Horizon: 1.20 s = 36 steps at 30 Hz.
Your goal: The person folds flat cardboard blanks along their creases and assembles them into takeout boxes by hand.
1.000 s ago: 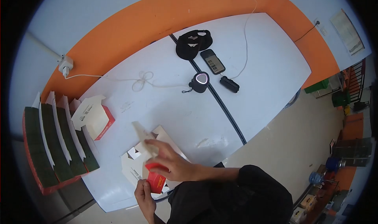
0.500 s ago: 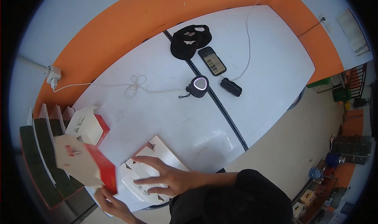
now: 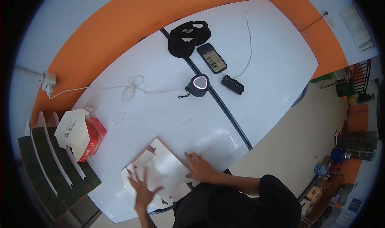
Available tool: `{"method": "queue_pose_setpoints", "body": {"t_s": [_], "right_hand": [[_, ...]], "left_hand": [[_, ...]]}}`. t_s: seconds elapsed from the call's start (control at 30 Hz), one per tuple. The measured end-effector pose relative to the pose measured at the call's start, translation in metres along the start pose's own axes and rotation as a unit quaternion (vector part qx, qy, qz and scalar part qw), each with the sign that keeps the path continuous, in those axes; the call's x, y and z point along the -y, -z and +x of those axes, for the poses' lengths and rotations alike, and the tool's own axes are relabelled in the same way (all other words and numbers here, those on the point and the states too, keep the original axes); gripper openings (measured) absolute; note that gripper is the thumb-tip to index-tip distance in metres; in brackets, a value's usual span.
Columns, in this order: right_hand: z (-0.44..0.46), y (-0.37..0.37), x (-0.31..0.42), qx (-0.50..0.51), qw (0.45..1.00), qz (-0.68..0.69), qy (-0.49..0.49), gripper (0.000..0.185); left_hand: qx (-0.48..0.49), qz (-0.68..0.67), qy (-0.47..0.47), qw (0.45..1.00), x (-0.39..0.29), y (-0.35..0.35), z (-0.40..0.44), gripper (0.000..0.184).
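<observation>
An unfolded white cardboard box blank (image 3: 166,166) lies on the table close to my body, its flaps and cut-outs showing along the edges. Over its left part is my left hand (image 3: 145,191), fingers spread and slightly blurred; I cannot tell if it touches the card. My right hand (image 3: 201,170) rests by the blank's right edge, fingers apart and holding nothing. Farther left sits a folded red-and-white cardboard box (image 3: 95,136) with printing on its side and an upright white flap, apart from both hands.
Dark green stacked panels with white sheets between them (image 3: 48,164) stand at the table's left end. Toward the middle are a round black speaker (image 3: 199,85) with a cable, a phone (image 3: 212,59), a black case (image 3: 232,85) and a black cap (image 3: 186,39).
My left hand has let go of the red-and-white box, now at the left, and come over the blank. My right hand has moved from the blank's left part to its right edge.
</observation>
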State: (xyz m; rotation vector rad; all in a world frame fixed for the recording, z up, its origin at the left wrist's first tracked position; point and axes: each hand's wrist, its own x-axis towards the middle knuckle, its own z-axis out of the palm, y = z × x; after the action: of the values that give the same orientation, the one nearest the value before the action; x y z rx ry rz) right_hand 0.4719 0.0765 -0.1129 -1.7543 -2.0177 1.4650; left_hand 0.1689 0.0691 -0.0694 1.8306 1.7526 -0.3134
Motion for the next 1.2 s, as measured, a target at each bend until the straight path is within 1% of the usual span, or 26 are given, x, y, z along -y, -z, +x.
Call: {"method": "queue_pose_setpoints", "body": {"t_s": [0.03,0.07,0.13,0.23,0.33,0.43,0.5,0.53,0.57,0.63,0.67,0.7,0.73,0.8,0.83,0.93,0.97,1.0,1.03,1.07,1.1,1.13,1.17,1.2], "right_hand": [[-0.004,-0.011,-0.007,0.007,1.000,0.013,0.003,0.088],[-0.006,-0.019,-0.013,0.015,1.000,0.027,0.005,0.086],[-0.009,-0.030,-0.016,0.016,0.999,0.049,0.017,0.076],[-0.007,-0.029,-0.018,0.022,0.998,0.060,0.023,0.062],[-0.010,-0.022,-0.012,0.009,0.998,0.058,0.033,0.054],[-0.015,-0.024,-0.011,-0.039,0.996,0.029,0.069,0.051],[-0.021,-0.018,-0.007,-0.077,0.993,0.003,0.092,0.052],[-0.022,-0.014,-0.004,-0.082,0.991,0.023,0.104,0.052],[-0.025,-0.012,-0.002,-0.086,0.989,0.043,0.113,0.052],[-0.029,-0.008,-0.002,-0.099,0.984,0.069,0.129,0.051],[-0.033,-0.006,-0.001,-0.083,0.984,0.094,0.128,0.051],[-0.038,0.004,0.006,-0.067,0.983,0.118,0.127,0.052],[-0.040,0.011,0.010,-0.053,0.980,0.141,0.127,0.052],[-0.045,0.012,0.008,-0.044,0.978,0.138,0.152,0.052],[-0.048,0.012,0.007,-0.039,0.976,0.137,0.163,0.052],[-0.060,0.017,0.016,0.008,0.982,0.094,0.165,0.054],[-0.064,0.017,0.017,0.004,0.978,0.077,0.193,0.054],[-0.066,0.016,0.018,0.004,0.973,0.061,0.222,0.055],[-0.069,0.013,0.019,0.007,0.967,0.048,0.252,0.055],[-0.072,0.014,0.025,0.009,0.965,0.036,0.258,0.056],[-0.077,0.018,0.033,0.014,0.964,0.025,0.266,0.057],[-0.078,0.018,0.038,0.018,0.961,0.014,0.276,0.059],[-0.075,0.016,0.038,-0.013,0.952,0.030,0.303,0.058],[-0.073,0.014,0.039,-0.047,0.942,0.048,0.328,0.056]], "left_hand": [[0.044,0.010,-0.047,0.998,-0.021,-0.004,-0.013,0.125],[0.078,-0.007,-0.062,0.995,-0.036,-0.011,-0.024,0.120],[0.084,0.033,-0.093,0.992,-0.042,-0.041,-0.038,0.123],[0.068,0.005,-0.103,0.992,-0.047,-0.037,-0.049,0.112],[0.029,0.001,-0.144,0.989,-0.047,-0.036,-0.060,0.094],[-0.010,-0.029,-0.225,0.974,-0.026,-0.070,-0.069,0.069],[-0.044,-0.098,-0.206,0.973,-0.025,-0.080,-0.082,0.051],[-0.062,-0.133,-0.199,0.969,-0.031,-0.077,-0.085,0.042],[-0.112,-0.111,-0.215,0.964,-0.036,-0.072,-0.086,0.034],[-0.147,-0.135,-0.185,0.962,-0.031,-0.080,-0.087,0.027],[-0.163,-0.147,-0.170,0.961,-0.030,-0.083,-0.088,0.024],[-0.204,-0.167,-0.156,0.952,-0.035,-0.078,-0.088,0.015],[-0.204,-0.197,-0.143,0.948,-0.034,-0.078,-0.087,0.014],[-0.196,-0.256,-0.115,0.940,-0.028,-0.080,-0.089,0.014],[-0.178,-0.303,-0.085,0.932,-0.024,-0.082,-0.087,0.011],[-0.123,-0.380,-0.055,0.915,-0.019,-0.076,-0.086,0.010],[-0.087,-0.410,-0.086,0.904,-0.010,-0.074,-0.083,0.008],[-0.053,-0.439,-0.113,0.890,-0.003,-0.073,-0.080,0.007],[-0.006,-0.551,-0.044,0.833,-0.004,-0.062,-0.082,0.005],[-0.044,-0.489,-0.088,0.867,0.002,-0.059,-0.078,0.007],[-0.078,-0.493,-0.055,0.865,0.006,-0.059,-0.077,0.009],[-0.115,-0.519,-0.066,0.844,0.005,-0.052,-0.076,0.009],[-0.125,-0.483,-0.021,0.866,0.008,-0.050,-0.076,0.011],[-0.143,-0.517,-0.022,0.843,0.006,-0.046,-0.078,0.012]]}}
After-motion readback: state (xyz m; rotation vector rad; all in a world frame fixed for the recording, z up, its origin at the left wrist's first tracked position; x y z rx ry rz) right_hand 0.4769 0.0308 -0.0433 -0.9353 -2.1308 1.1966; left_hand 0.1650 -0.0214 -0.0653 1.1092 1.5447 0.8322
